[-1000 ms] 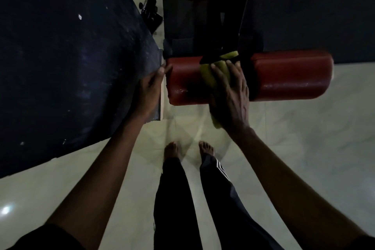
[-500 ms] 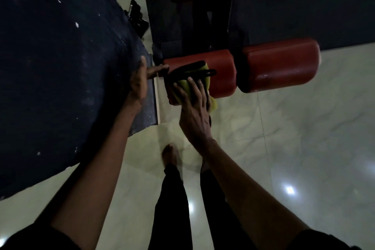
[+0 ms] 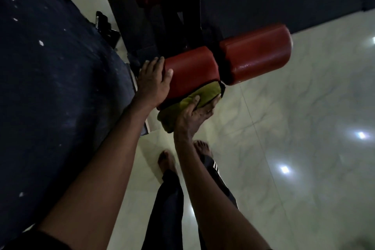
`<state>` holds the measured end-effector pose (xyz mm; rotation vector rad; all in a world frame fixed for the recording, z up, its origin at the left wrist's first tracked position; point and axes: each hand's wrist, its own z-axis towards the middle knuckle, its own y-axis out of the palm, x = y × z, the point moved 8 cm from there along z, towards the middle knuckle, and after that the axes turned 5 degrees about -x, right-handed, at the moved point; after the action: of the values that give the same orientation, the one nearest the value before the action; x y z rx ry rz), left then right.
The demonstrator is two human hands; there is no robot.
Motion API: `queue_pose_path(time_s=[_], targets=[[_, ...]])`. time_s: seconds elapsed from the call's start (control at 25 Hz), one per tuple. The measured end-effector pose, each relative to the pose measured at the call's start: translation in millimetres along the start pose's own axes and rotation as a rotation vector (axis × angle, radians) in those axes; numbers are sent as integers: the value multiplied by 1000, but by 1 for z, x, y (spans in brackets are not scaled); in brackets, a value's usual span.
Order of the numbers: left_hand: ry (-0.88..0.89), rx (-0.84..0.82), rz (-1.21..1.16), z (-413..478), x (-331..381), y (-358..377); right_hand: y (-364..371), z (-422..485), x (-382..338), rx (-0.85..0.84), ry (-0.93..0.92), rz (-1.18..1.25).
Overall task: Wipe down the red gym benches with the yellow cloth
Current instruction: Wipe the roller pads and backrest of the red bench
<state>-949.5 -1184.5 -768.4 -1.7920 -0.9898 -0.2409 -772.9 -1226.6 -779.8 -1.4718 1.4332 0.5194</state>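
Now, your left hand (image 3: 153, 80) lies flat, fingers straight, on the red pad (image 3: 191, 68). Your right hand (image 3: 193, 114) clutches the yellow cloth (image 3: 205, 95) beneath it.

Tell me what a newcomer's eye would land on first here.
Two red rolls stand out at centre: the left red pad and the right red pad. Just below the left one, the right hand grips the yellow cloth against its lower edge, while the left hand rests on its left end. A dark mat fills the left side, and pale glossy floor the right.
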Motion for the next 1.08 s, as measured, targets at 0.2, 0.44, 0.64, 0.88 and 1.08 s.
queue_pose_path(time_s=[0.2, 0.44, 0.64, 0.88, 1.08], targets=[[-14, 17, 106, 1, -4, 4, -8, 48, 22, 90, 333, 246], [-67, 46, 162, 5, 0, 5, 31, 7, 62, -246, 536, 574], [-47, 39, 198, 19, 20, -2, 20, 39, 55, -135, 518, 472], [98, 46, 235, 43, 76, 19, -43, 67, 24, -146, 198, 323], [125, 66, 328, 65, 99, 28, -91, 88, -33, -79, -79, 99]])
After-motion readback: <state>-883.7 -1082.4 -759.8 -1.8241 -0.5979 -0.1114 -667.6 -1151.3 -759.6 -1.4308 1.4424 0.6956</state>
